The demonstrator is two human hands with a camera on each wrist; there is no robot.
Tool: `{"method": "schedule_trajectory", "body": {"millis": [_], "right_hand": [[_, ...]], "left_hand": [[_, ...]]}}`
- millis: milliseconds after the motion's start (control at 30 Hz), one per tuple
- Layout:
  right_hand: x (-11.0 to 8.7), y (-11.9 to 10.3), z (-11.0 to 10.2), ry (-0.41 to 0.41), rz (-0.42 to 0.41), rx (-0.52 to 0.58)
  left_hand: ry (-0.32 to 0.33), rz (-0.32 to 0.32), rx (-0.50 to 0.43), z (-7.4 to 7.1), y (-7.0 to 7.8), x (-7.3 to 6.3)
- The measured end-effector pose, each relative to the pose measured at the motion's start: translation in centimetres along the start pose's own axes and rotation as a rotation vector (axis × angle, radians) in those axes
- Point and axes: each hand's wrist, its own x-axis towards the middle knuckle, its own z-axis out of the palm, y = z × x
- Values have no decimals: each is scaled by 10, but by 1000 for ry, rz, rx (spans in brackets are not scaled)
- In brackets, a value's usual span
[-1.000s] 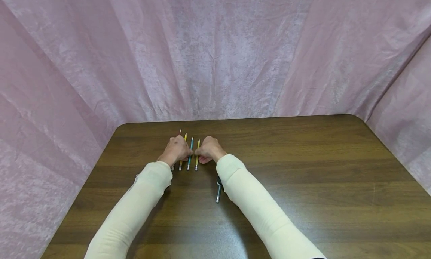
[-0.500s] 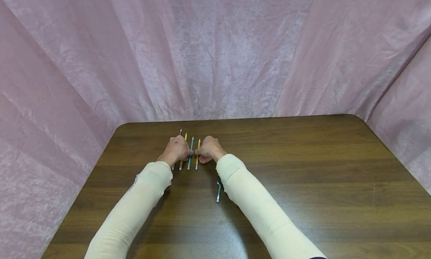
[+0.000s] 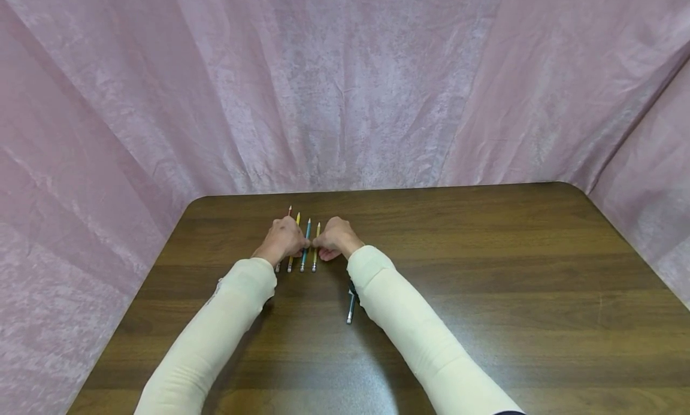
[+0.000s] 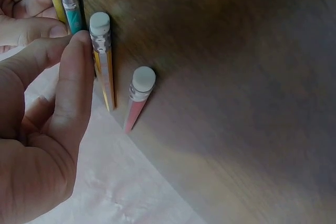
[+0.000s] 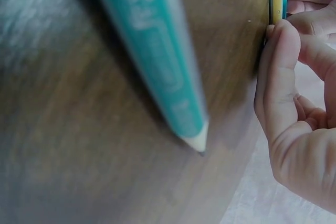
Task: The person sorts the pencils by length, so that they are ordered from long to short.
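Observation:
Several pencils lie side by side on the wooden table, tips toward the curtain. My left hand [image 3: 283, 238] pinches a teal pencil [image 3: 308, 228] between thumb and index finger. To its right, my right hand [image 3: 335, 238] pinches a yellow pencil [image 3: 318, 229]. The two hands' fingertips nearly meet. Partly under the left hand are another yellow pencil [image 3: 298, 218] and a red pencil [image 3: 290, 210]; the left wrist view shows the red pencil's eraser end [image 4: 143, 81] apart from the others. Another teal pencil [image 5: 157, 51] lies below the right forearm, part of it hidden in the head view.
The brown wooden table [image 3: 485, 271] extends widely to the right and toward me. A pink velvet curtain [image 3: 345, 91] hangs behind its far edge and at the sides. Pale sleeves [image 3: 415, 325] cover both arms.

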Motion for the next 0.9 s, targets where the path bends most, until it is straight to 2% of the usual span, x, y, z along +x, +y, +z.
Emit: {"method": "schedule_trajectory", "body": {"millis": [233,467,900], "right_hand": [[-1,1,-1,-18,-6,26],[-4,1,-4,-27,-22,3],[-7,-3,-10,-55,-26,32]], "left_hand": [[-1,-4,14,-1,0,0],[11,-8,40,-2,-1,1],[0,-51,-7,-6,4,0]]}}
